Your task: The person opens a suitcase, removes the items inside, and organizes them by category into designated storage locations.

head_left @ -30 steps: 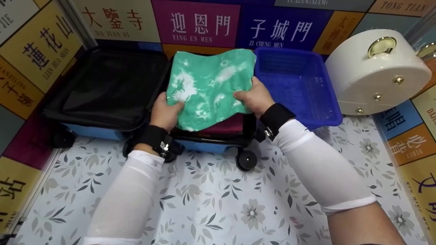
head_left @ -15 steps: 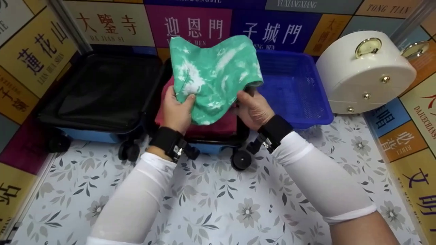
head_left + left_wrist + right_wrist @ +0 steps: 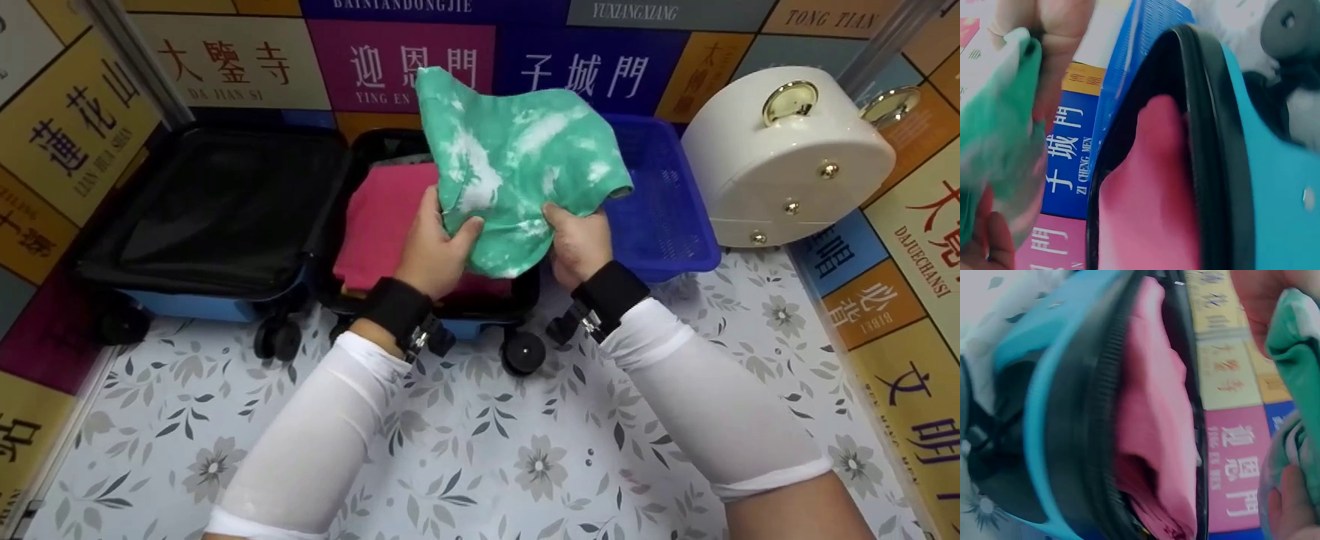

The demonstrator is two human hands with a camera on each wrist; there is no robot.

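Both hands hold a folded green-and-white tie-dyed cloth (image 3: 525, 150) in the air, above the right part of the open suitcase half and the near-left part of the blue basket. My left hand (image 3: 435, 255) pinches its lower left edge, thumb on top. My right hand (image 3: 582, 246) grips its lower right edge, thumb also on top. The cloth sags in the middle, and its right edge curls under. Folded pink cloth (image 3: 386, 217) fills the suitcase half (image 3: 328, 289) below. In the left wrist view the pink cloth (image 3: 1148, 208) lies inside the black zipped rim, apart from the green cloth (image 3: 999, 129).
Left of the open half lies the other suitcase half (image 3: 232, 202), covered by a black lining, with wheels facing me. A blue plastic basket (image 3: 679, 217) stands at right, beside a white rounded case (image 3: 772, 157) with gold handles. Printed panels (image 3: 405, 52) wall in the back and sides.
Both hands have lifted the green cloth and carried it rightward, uncovering the pink cloth in the suitcase. The green cloth has gone from nearly flat to sagging and curled at the right.
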